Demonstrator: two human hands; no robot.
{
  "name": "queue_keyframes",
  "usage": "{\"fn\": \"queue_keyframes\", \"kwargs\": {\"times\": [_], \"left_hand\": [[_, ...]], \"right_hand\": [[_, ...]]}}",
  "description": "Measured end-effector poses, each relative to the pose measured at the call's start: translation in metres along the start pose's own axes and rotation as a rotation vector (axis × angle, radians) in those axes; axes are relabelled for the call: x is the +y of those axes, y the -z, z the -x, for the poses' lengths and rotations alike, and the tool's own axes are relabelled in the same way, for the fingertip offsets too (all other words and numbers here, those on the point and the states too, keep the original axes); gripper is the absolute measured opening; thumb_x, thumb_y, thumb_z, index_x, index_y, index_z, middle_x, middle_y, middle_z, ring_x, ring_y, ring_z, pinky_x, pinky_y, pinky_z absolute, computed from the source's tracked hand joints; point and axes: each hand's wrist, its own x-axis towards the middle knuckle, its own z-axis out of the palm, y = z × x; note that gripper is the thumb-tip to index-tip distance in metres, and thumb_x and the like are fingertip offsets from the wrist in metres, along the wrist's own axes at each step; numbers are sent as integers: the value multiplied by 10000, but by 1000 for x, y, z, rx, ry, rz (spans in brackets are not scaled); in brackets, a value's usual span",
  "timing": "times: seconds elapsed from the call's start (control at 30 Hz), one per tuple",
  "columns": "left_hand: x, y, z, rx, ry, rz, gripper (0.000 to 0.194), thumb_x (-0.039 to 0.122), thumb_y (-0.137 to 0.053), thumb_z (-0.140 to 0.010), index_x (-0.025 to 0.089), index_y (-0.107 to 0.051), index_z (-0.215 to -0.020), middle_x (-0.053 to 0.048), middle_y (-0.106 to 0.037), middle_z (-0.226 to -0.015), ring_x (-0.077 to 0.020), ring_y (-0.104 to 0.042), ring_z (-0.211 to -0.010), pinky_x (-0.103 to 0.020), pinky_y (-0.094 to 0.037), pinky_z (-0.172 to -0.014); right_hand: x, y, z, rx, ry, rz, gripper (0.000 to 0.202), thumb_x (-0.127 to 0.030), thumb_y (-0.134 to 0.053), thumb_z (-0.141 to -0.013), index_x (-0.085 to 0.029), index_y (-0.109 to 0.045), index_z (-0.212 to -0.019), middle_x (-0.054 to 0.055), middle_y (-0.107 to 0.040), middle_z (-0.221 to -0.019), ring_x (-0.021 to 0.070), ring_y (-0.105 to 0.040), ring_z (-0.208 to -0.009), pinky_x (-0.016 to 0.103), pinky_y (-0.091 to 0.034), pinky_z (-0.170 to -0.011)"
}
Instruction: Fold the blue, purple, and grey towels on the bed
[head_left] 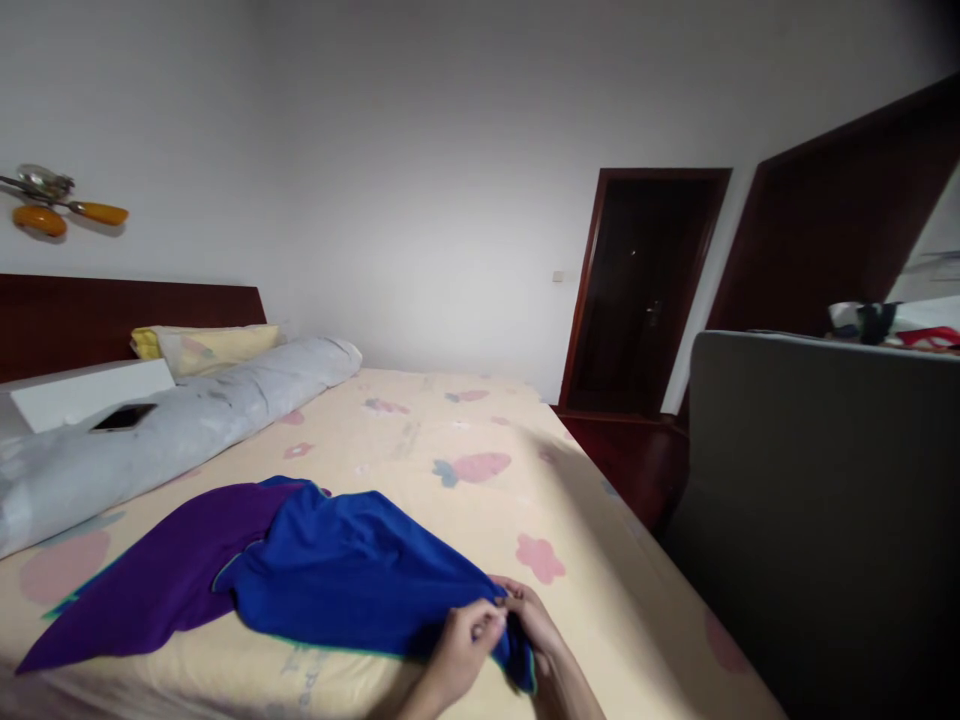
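A blue and purple cloth (352, 570) with thin green edging lies spread across the bed. Its purple part (176, 575) tapers to a point at the left, and the blue part narrows toward my hands. My right hand (531, 622) is closed around the blue end, with a short piece hanging below the fingers. Close beside it, my left hand (469, 645) is curled in a pinch at the same end of the cloth. The exact spot between its fingertips is small and hard to see.
The bed (420, 420) has a cream patterned sheet. A long grey roll (225, 415) lies near the headboard, with a phone (124, 417) on it and a white box (94, 392) beside it. A grey panel (817, 500) stands at the right, before a dark door (637, 290).
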Motion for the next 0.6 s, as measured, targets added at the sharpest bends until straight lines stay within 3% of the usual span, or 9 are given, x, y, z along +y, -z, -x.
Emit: {"fn": "queue_keyframes", "kwargs": {"times": [0.1, 0.2, 0.3, 0.43, 0.6], "left_hand": [[-42, 60, -16, 203, 123, -134, 373, 412, -380, -943, 223, -697, -892, -52, -752, -934, -197, -694, -897, -279, -541, -822], [-90, 125, -25, 376, 286, -294, 312, 301, -411, -886, 191, -694, -957, -131, -713, -1117, -267, -633, -1118, -404, -473, -995], [-129, 167, -21, 444, 439, -421, 332, 211, -436, -836, 142, -671, -1059, -193, -611, -1303, -324, -492, -1295, -506, -383, -1066], [-159, 183, -8, 442, 594, -507, 382, 195, -443, -835, 100, -630, -1154, -225, -475, -1440, -348, -357, -1388, -551, -298, -1100], [-178, 180, -4, 403, 704, -493, 358, 250, -529, -818, 154, -637, -1145, -198, -549, -1380, -389, -402, -1350, -592, -307, -1062]], "right_hand": [[-16, 28, -3, 25, 36, 105, 268, -191, -689, -447, -196, -737, -712, 14, -704, -689, 218, -642, -732, 305, -459, -733], [-30, 63, 4, 102, 54, 214, 271, -192, -641, -464, -228, -741, -713, 7, -711, -702, 237, -642, -739, 328, -457, -729], [-41, 100, 15, 168, 56, 316, 262, -221, -601, -457, -243, -738, -679, 17, -721, -712, 257, -643, -728, 348, -462, -722], [-48, 149, 23, 253, 37, 460, 272, -282, -537, -448, -230, -735, -628, 42, -731, -706, 254, -645, -711, 335, -472, -704], [-53, 194, 18, 326, 5, 712, 284, -384, -498, -457, -189, -692, -529, 76, -705, -631, 250, -634, -684, 328, -477, -688]]}}
